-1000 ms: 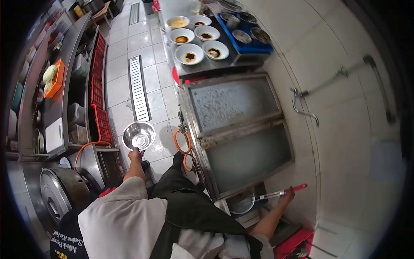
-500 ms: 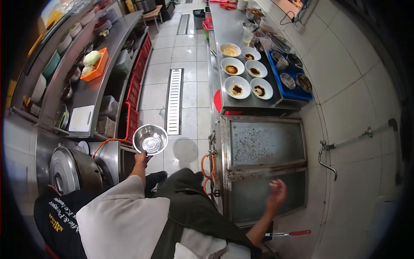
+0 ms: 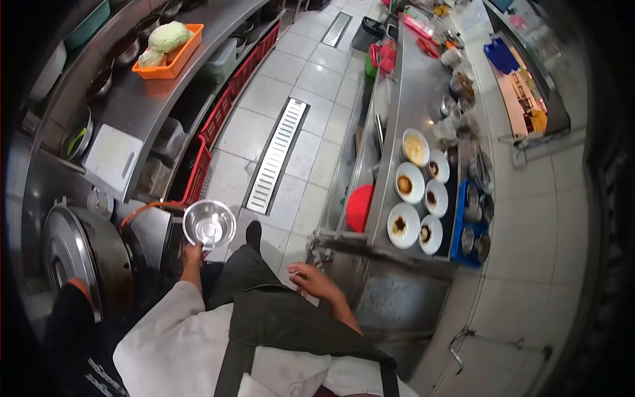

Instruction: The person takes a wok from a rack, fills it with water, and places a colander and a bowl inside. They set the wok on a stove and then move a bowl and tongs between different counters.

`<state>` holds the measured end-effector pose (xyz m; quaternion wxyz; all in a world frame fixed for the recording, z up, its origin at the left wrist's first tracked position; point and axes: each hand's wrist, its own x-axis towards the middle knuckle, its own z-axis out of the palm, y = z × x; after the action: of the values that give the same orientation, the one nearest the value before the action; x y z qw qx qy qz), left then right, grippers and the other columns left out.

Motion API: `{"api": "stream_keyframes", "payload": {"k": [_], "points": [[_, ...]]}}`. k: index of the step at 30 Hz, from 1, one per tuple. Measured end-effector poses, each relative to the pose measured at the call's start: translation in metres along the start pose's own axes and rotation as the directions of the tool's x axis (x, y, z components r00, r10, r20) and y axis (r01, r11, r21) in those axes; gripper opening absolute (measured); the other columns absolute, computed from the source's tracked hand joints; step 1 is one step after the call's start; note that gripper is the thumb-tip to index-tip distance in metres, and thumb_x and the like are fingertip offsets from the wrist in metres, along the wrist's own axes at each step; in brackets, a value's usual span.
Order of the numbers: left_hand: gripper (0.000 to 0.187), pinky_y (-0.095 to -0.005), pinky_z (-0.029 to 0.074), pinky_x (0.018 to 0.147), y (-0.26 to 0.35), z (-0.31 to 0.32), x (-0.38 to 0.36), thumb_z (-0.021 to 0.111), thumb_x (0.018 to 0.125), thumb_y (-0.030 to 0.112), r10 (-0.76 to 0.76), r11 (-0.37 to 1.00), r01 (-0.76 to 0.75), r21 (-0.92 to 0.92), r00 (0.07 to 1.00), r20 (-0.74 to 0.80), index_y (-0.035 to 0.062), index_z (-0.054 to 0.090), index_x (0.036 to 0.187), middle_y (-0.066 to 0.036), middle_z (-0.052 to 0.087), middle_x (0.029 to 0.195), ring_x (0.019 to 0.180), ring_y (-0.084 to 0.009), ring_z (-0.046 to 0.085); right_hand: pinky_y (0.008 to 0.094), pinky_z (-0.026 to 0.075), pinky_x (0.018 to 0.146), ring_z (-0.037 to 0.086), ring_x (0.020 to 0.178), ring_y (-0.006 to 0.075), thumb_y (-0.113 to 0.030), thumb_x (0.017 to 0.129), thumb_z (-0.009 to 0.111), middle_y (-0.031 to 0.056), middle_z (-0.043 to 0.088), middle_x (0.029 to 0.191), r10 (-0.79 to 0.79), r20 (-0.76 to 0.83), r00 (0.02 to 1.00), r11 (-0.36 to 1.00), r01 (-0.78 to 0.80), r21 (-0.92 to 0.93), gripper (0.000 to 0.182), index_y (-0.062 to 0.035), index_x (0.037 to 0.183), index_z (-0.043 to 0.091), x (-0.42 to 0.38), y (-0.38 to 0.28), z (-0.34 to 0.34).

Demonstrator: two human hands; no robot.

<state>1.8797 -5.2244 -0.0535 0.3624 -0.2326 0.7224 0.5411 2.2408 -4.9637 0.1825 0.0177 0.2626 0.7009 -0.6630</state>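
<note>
My left hand grips the near rim of a shiny metal bowl, held out over the floor with its inside facing up. Nothing but reflections shows in the bowl. My right hand is in front of my dark apron, holding nothing, its fingers loosely bent and apart. Right of that hand is a metal-framed basin, partly hidden by my forearm and the counter's end.
Several white bowls, most with dark sauce, stand on the right steel counter beside a blue tray. At left are an orange basket with cabbage, a white cutting board and a large lidded pot. Another person's dark sleeve is close by.
My view has turned and tilted. My right hand has come from over the basin to the front of my apron. The metal bowl stays in my left hand.
</note>
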Motion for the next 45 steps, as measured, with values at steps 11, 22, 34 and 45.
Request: {"api": "stream_keyframes", "payload": {"k": [11, 22, 34, 45], "points": [[0.034, -0.038, 0.062, 0.071, 0.199, 0.176, 0.019, 0.058, 0.084, 0.002, 0.106, 0.992, -0.116, 0.039, 0.973, 0.207, 0.0041, 0.055, 0.118, -0.012, 0.064, 0.106, 0.09, -0.0247, 0.066, 0.0303, 0.048, 0.055, 0.061, 0.068, 0.0148, -0.018, 0.091, 0.06, 0.0046, 0.063, 0.086, 0.745, -0.233, 0.624, 0.666, -0.682, 0.303, 0.019, -0.0088, 0.108, 0.061, 0.135, 0.123, -0.152], [0.029, -0.0302, 0.059, 0.065, 0.405, 0.517, -0.017, 0.059, 0.084, 0.005, 0.165, 0.953, -0.278, 0.121, 0.81, 0.562, 0.0019, 0.056, 0.112, -0.008, 0.064, 0.095, 0.077, -0.0171, 0.065, 0.0295, 0.045, 0.051, 0.058, 0.064, 0.0128, -0.019, 0.091, 0.055, 0.004, 0.063, 0.079, 0.403, -0.458, 0.792, 0.915, -0.368, 0.167, 0.018, -0.0075, 0.101, 0.064, 0.325, 0.24, -0.327], [0.033, -0.0277, 0.061, 0.061, 0.53, 0.972, -0.099, 0.065, 0.083, 0.009, -0.017, 0.904, -0.394, 0.166, 0.355, 0.935, -0.0033, 0.056, 0.112, -0.009, 0.059, 0.091, 0.065, -0.0154, 0.063, 0.0243, 0.046, 0.054, 0.063, 0.074, 0.0151, -0.021, 0.092, 0.055, 0.0075, 0.065, 0.099, 0.565, -0.39, 0.727, 0.734, -0.227, 0.641, 0.03, -0.0053, 0.117, 0.056, 0.459, 0.08, -0.539], [0.029, -0.0318, 0.057, 0.053, 0.563, 1.224, -0.099, 0.072, 0.082, 0.016, -0.184, 0.673, -0.69, 0.264, 0.19, 0.964, -0.0043, 0.059, 0.098, -0.017, 0.07, 0.084, 0.067, -0.0221, 0.071, 0.0275, 0.046, 0.056, 0.064, 0.071, 0.0158, -0.025, 0.094, 0.056, 0.0042, 0.064, 0.092, 0.765, -0.448, 0.462, 0.536, -0.072, 0.841, 0.025, -0.01, 0.115, 0.06, 0.528, 0.079, -0.63]]}}
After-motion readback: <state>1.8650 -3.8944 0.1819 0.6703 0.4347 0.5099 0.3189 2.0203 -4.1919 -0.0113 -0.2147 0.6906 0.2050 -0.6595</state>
